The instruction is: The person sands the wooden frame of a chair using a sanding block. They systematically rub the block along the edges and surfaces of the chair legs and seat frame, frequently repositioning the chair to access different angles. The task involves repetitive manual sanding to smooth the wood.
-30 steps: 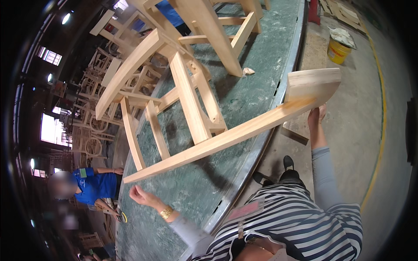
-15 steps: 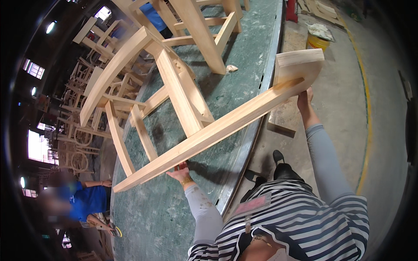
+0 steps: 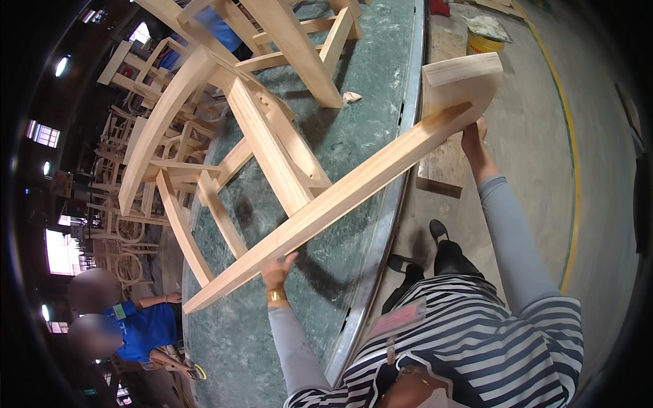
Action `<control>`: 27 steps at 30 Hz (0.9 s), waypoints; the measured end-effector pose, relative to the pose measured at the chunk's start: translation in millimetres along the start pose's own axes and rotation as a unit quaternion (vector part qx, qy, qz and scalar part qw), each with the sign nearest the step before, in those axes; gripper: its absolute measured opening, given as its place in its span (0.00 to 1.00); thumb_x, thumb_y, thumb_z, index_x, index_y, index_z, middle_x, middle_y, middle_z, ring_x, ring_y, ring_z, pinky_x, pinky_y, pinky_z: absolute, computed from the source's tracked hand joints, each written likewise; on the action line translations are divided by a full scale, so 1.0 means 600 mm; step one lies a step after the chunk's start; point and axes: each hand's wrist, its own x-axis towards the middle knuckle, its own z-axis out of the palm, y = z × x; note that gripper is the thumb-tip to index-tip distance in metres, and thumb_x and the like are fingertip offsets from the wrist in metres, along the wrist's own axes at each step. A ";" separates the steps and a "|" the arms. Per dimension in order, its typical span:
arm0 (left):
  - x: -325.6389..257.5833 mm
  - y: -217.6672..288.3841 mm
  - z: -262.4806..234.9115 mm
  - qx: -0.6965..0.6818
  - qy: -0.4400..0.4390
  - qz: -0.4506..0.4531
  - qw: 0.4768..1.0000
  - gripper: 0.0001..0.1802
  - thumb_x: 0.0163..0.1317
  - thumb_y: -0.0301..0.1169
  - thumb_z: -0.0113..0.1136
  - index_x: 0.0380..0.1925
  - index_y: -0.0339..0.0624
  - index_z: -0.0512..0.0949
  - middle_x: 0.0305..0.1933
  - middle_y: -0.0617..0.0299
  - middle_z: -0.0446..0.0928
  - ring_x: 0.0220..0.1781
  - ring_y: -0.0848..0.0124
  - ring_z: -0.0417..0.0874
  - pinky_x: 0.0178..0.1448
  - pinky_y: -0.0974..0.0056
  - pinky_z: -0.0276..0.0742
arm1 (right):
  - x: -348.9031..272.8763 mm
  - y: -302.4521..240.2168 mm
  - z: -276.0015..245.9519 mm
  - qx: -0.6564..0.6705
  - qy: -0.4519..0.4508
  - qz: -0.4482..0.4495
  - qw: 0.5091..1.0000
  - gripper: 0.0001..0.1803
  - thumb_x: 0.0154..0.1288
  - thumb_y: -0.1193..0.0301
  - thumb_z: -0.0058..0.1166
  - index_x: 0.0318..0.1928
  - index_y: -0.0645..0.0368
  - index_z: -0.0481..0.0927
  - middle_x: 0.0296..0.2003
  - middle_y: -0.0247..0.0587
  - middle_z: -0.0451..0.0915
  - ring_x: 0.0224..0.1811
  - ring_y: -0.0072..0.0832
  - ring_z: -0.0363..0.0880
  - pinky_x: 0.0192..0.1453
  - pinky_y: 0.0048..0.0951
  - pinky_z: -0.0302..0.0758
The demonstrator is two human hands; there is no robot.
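Note:
A bare wooden chair frame [image 3: 326, 212] slants across the green-topped table [image 3: 272, 353], its long straight post nearest me. My left hand [image 3: 276, 273] grips that post from below near its lower left end; the thumb shows, and the post hides the other fingers. At the upper right, my right hand [image 3: 475, 133] is closed at the post's other end, below a wide pale end piece [image 3: 469, 80]; its fingers are partly hidden. A curved rail [image 3: 163, 126] and several crosspieces join the frame on its far side.
Another wooden frame [image 3: 299, 44] stands on the table beyond. A small pale scrap [image 3: 352, 97] lies near its leg. At the left edge a person in blue [image 3: 151, 332] holds a yellow-edged tool. Stacked chair frames [image 3: 129, 211] fill the left background; a yellow bucket [image 3: 483, 45] stands right.
My left hand has shifted along the post and turned, its thumb now on the near side. The frame has moved slightly in view, and a second head shows beside the co-worker.

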 end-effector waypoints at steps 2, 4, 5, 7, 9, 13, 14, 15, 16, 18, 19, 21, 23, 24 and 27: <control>0.023 0.015 0.011 -0.039 -0.003 0.006 0.999 0.37 0.44 0.58 0.65 0.46 0.39 0.76 0.46 0.48 0.77 0.51 0.48 0.74 0.54 0.53 0.68 | 0.019 -0.013 -0.022 -0.037 -0.011 -0.065 0.997 0.27 0.59 0.51 0.54 0.48 0.61 0.73 0.41 0.34 0.75 0.44 0.23 0.71 0.48 0.25 0.68; 0.031 0.021 0.018 0.000 -0.005 0.011 1.000 0.37 0.44 0.59 0.64 0.46 0.39 0.76 0.46 0.47 0.77 0.50 0.47 0.75 0.54 0.53 0.69 | 0.020 -0.033 -0.023 -0.054 -0.024 -0.091 0.994 0.29 0.59 0.50 0.54 0.49 0.61 0.72 0.41 0.33 0.75 0.43 0.22 0.72 0.47 0.24 0.69; 0.027 0.008 0.005 0.018 0.035 0.047 0.998 0.36 0.44 0.58 0.65 0.43 0.39 0.77 0.43 0.48 0.78 0.49 0.48 0.75 0.53 0.52 0.68 | 0.003 -0.033 -0.012 -0.043 -0.028 -0.073 0.996 0.28 0.60 0.50 0.54 0.49 0.61 0.72 0.41 0.33 0.75 0.44 0.22 0.72 0.48 0.25 0.69; 0.010 -0.014 -0.024 0.042 0.115 0.124 0.985 0.33 0.43 0.57 0.65 0.36 0.38 0.78 0.37 0.50 0.79 0.45 0.48 0.76 0.52 0.51 0.67 | -0.020 -0.048 0.010 -0.011 -0.006 -0.028 1.000 0.26 0.60 0.52 0.54 0.49 0.60 0.74 0.42 0.34 0.76 0.44 0.25 0.73 0.47 0.26 0.70; 0.003 0.000 -0.031 0.068 0.090 0.143 0.983 0.30 0.42 0.56 0.66 0.29 0.38 0.77 0.30 0.53 0.78 0.39 0.50 0.77 0.46 0.51 0.69 | -0.014 -0.081 -0.007 0.006 0.060 0.010 0.998 0.23 0.59 0.55 0.53 0.48 0.60 0.76 0.44 0.38 0.76 0.43 0.29 0.75 0.45 0.29 0.72; -0.071 0.002 -0.112 0.085 0.068 0.132 0.985 0.29 0.40 0.55 0.67 0.19 0.38 0.72 0.19 0.57 0.71 0.25 0.55 0.75 0.30 0.55 0.68 | -0.049 -0.159 0.040 0.052 0.041 0.139 0.988 0.21 0.64 0.59 0.47 0.51 0.60 0.74 0.45 0.38 0.76 0.46 0.28 0.75 0.46 0.28 0.72; -0.086 0.004 -0.125 0.072 0.086 0.134 0.985 0.29 0.40 0.55 0.67 0.19 0.38 0.72 0.18 0.57 0.70 0.22 0.56 0.73 0.27 0.56 0.67 | -0.049 -0.180 0.054 0.060 0.044 0.143 0.987 0.21 0.65 0.60 0.45 0.51 0.61 0.74 0.45 0.38 0.76 0.46 0.28 0.74 0.46 0.27 0.71; -0.110 0.004 -0.141 0.060 0.104 0.133 0.984 0.29 0.40 0.56 0.67 0.19 0.38 0.72 0.18 0.56 0.69 0.20 0.56 0.71 0.25 0.57 0.66 | -0.052 -0.198 0.069 0.068 0.046 0.149 0.985 0.20 0.66 0.61 0.42 0.52 0.61 0.73 0.45 0.39 0.76 0.46 0.27 0.74 0.46 0.27 0.71; -0.125 0.013 -0.156 0.043 0.127 0.140 0.981 0.30 0.40 0.56 0.66 0.18 0.38 0.71 0.17 0.55 0.68 0.18 0.57 0.70 0.22 0.58 0.65 | -0.037 -0.214 0.065 0.047 0.025 0.129 0.990 0.20 0.67 0.61 0.41 0.52 0.61 0.73 0.45 0.39 0.76 0.46 0.27 0.74 0.46 0.27 0.71; -0.148 0.039 -0.176 0.002 0.080 0.076 0.994 0.31 0.39 0.59 0.65 0.17 0.37 0.72 0.17 0.55 0.69 0.19 0.55 0.71 0.23 0.58 0.65 | 0.004 -0.232 0.041 -0.005 -0.006 0.088 0.996 0.20 0.69 0.62 0.37 0.52 0.62 0.73 0.45 0.40 0.77 0.46 0.27 0.74 0.45 0.27 0.71; -0.164 0.050 -0.195 -0.013 0.056 0.037 0.998 0.32 0.38 0.60 0.64 0.16 0.37 0.72 0.16 0.55 0.69 0.19 0.54 0.72 0.23 0.58 0.65 | 0.011 -0.241 0.050 -0.029 -0.013 0.077 0.997 0.20 0.69 0.62 0.36 0.51 0.63 0.73 0.45 0.41 0.77 0.45 0.26 0.74 0.45 0.27 0.71; -0.205 0.051 -0.231 0.029 0.061 0.041 0.997 0.33 0.37 0.60 0.64 0.17 0.36 0.72 0.16 0.54 0.69 0.18 0.55 0.71 0.22 0.58 0.65 | 0.013 -0.264 0.085 -0.073 -0.038 0.062 0.995 0.21 0.70 0.62 0.35 0.51 0.63 0.73 0.44 0.41 0.77 0.44 0.26 0.74 0.44 0.28 0.71; -0.251 0.054 -0.274 0.044 0.067 0.030 0.996 0.34 0.37 0.61 0.64 0.16 0.35 0.72 0.15 0.53 0.67 0.17 0.55 0.70 0.21 0.59 0.64 | 0.005 -0.292 0.131 -0.073 -0.097 0.064 0.991 0.21 0.70 0.61 0.35 0.51 0.64 0.73 0.45 0.42 0.76 0.45 0.26 0.73 0.46 0.28 0.71; -0.273 0.056 -0.293 0.034 0.069 0.020 0.997 0.35 0.37 0.61 0.64 0.16 0.35 0.71 0.14 0.53 0.66 0.16 0.56 0.69 0.21 0.59 0.63 | -0.001 -0.306 0.155 -0.075 -0.126 0.064 0.987 0.21 0.70 0.61 0.35 0.51 0.64 0.73 0.45 0.42 0.76 0.45 0.26 0.73 0.47 0.28 0.70; -0.324 0.070 -0.348 -0.028 0.061 -0.045 0.997 0.39 0.37 0.63 0.64 0.16 0.32 0.67 0.13 0.57 0.57 0.16 0.65 0.59 0.20 0.62 0.57 | -0.032 -0.349 0.229 -0.095 -0.177 0.083 0.976 0.21 0.71 0.61 0.35 0.52 0.64 0.72 0.45 0.42 0.76 0.45 0.26 0.73 0.49 0.28 0.69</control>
